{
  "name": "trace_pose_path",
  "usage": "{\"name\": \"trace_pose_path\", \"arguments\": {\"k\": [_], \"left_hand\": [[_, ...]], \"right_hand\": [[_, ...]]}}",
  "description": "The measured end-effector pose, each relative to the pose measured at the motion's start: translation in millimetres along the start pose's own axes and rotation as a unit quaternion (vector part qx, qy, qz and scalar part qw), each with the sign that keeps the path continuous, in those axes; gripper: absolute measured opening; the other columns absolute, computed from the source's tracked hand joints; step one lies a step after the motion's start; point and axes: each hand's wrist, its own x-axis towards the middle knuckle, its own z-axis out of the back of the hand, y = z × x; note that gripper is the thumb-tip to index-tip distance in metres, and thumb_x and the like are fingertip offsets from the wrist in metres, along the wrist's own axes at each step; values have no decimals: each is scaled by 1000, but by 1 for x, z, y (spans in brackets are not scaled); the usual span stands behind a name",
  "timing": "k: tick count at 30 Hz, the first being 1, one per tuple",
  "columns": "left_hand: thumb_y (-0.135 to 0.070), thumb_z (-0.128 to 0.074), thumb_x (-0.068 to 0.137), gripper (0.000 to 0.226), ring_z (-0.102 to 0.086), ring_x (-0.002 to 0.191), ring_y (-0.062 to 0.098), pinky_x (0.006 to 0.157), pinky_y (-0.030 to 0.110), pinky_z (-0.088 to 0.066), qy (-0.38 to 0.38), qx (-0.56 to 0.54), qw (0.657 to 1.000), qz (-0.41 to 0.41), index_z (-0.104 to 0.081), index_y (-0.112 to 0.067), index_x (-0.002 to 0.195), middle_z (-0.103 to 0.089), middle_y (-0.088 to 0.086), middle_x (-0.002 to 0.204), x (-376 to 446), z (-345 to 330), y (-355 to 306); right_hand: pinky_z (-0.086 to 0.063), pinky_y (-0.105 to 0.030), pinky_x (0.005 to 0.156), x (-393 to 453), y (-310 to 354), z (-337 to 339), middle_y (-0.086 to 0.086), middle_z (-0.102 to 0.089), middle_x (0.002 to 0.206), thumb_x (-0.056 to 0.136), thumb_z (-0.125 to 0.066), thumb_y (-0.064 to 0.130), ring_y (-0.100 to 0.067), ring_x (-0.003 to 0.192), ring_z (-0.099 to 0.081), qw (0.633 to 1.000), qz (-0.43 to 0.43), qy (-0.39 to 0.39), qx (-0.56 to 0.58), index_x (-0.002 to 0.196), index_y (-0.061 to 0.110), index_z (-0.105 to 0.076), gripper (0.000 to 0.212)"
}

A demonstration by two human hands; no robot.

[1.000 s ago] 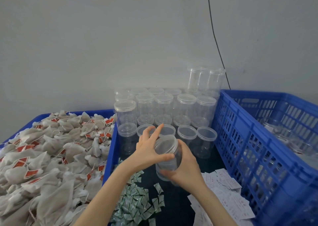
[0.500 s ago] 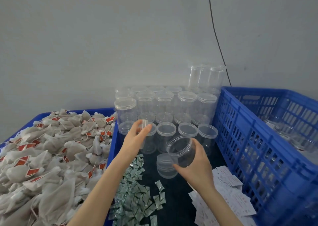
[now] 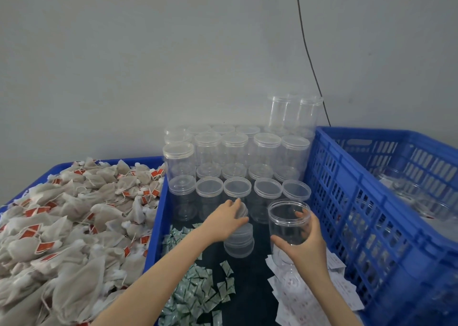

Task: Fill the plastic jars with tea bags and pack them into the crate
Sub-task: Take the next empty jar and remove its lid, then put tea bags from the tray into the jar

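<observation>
A large blue slatted plastic crate stands at the right; a blue tray heaped with beige mesh tea bags lies left. Between them, lidded clear plastic jars stand in rows. The right hand grasps an open clear jar upright; the left hand holds a clear lid over a stack of lids.

crate: blue lattice | jars: clear | tea bags: beige, red tags | sachets: green-white
</observation>
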Motion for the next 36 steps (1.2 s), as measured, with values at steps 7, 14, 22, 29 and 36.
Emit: {"name": "trace_pose_path", "arguments": {"k": [7, 14, 22, 29, 36], "left_hand": [[-26, -32, 103, 39, -50, 122, 34, 92, 43, -39, 37, 230, 972, -35, -32, -11, 139, -48, 12, 138, 29, -26, -11], [-20, -38, 99, 44, -44, 124, 34, 100, 43, -33, 38, 283, 958, -19, -33, -9, 142, -39, 15, 136, 37, -50, 7], [-31, -41, 100, 49, -44, 129, 30, 102, 43, -35, 53, 250, 966, -41, -31, -17, 145, -43, 10, 141, 39, -45, 15], [-31, -49, 97, 49, -43, 131, 23, 104, 42, -40, 32, 191, 978, -72, -37, -22, 145, -39, 0, 147, 14, -10, 23], [-25, -48, 96, 28, -61, 103, 15, 84, 34, -53, -175, 166, 970, -12, -60, -25, 121, -63, -3, 117, -40, 60, 69]], "right_hand": [[-40, -18, 92, -12, -8, 1, 22, -57, 122, 58, -94, 11, 1, 114, -54, 1000, 1, 28, -1, 132, 37, -42, 95], [-39, -5, 83, -19, -4, 1, 27, -55, 116, 56, -95, 10, 17, 108, -51, 998, 17, 48, -26, 119, 47, -42, 91], [-39, -19, 93, -23, -5, -9, 23, -56, 118, 56, -94, 13, 7, 115, -50, 998, 12, 62, -19, 120, 49, -42, 90], [-37, -10, 89, -25, -3, -25, 18, -57, 126, 55, -95, 13, 1, 118, -51, 997, 8, 78, -3, 130, 39, -43, 95], [-40, -15, 90, -36, 18, -66, 20, -56, 122, 55, -95, 16, 1, 114, -53, 991, 17, 135, 11, 122, 46, -41, 91]]}}
